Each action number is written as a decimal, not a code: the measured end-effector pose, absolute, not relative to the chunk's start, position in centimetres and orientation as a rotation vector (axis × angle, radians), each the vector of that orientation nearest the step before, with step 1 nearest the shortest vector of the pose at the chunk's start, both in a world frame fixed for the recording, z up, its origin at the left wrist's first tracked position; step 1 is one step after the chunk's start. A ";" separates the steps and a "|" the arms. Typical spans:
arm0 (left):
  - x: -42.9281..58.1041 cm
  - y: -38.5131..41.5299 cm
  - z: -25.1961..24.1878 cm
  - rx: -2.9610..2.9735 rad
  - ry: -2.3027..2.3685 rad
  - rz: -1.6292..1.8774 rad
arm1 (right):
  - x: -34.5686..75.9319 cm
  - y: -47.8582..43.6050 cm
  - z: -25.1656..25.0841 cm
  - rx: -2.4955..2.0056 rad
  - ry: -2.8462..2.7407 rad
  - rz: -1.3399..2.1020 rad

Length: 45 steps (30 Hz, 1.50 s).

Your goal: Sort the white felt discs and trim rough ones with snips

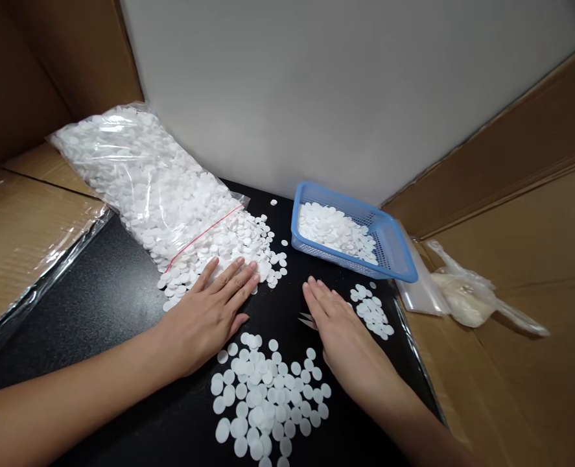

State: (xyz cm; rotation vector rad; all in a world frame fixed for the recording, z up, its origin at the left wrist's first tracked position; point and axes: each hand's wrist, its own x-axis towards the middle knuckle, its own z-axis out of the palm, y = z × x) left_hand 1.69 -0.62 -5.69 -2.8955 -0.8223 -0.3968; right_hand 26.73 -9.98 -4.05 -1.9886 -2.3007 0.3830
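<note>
My left hand (pixel 214 311) lies open and flat, fingers spread, on the loose white discs (pixel 246 240) spilling from the mouth of a clear zip bag (pixel 141 175). Just left of my right hand (pixel 338 324), two pointed metal tips of tweezers (pixel 307 320) stick out; the rest is hidden under the hand, which appears to hold them against the palm. The right fingers are stretched and close together. Between my forearms a pile of thin white discs (pixel 268 395) is spread on the black table. A smaller group of discs (pixel 372 311) lies right of my right hand.
A blue plastic basket (pixel 404 253) with white discs in it stands at the back right. Beyond the table's right edge are a flat clear bag (pixel 426 295) and a knotted plastic bag (pixel 467 298) on cardboard (pixel 525 363). A grey wall (pixel 306 91) rises behind.
</note>
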 end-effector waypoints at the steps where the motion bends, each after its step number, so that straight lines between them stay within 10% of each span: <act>1: 1.7 -0.6 -5.7 -2.893 -0.826 -0.406 | 26.6 -10.0 -4.0 -1.973 -2.303 0.395; 45: 3.8 1.4 -4.3 -3.183 -0.531 -0.416 | 30.0 -9.7 -4.0 -1.989 -2.089 0.415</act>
